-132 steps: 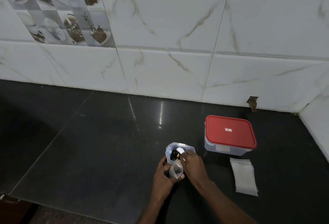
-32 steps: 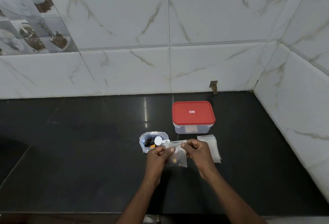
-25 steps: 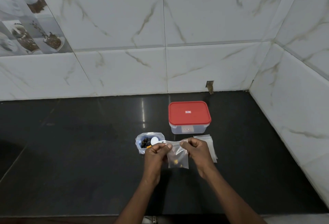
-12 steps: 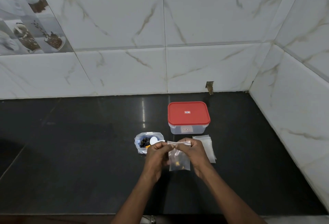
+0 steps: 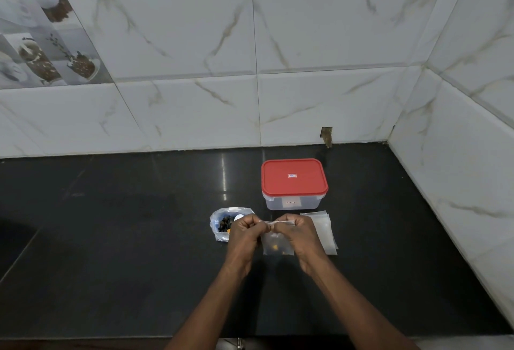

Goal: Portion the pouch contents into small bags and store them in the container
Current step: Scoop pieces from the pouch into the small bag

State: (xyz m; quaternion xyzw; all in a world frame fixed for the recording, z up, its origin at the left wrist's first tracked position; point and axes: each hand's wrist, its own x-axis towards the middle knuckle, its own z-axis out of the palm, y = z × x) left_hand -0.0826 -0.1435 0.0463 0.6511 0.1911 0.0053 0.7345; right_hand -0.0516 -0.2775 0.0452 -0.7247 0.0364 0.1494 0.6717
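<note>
A small clear bag (image 5: 276, 245) with a few dark and orange pieces hangs between my hands above the black counter. My left hand (image 5: 246, 231) and my right hand (image 5: 296, 234) both pinch its top strip, thumbs nearly touching at the middle. Left of my hands the open pouch (image 5: 219, 223) stands on the counter, holding dark bits and a white scoop. Behind the hands sits the clear container (image 5: 293, 203) with its red lid (image 5: 293, 178) shut.
A stack of empty small bags (image 5: 324, 231) lies flat to the right of my right hand. The black counter (image 5: 111, 238) ends at marble-tiled walls behind and on the right, with the corner at the far right.
Five seconds ago my right hand was at the pouch while my left held the small bag. Over the last second both hands have drawn together along the bag's top strip.
</note>
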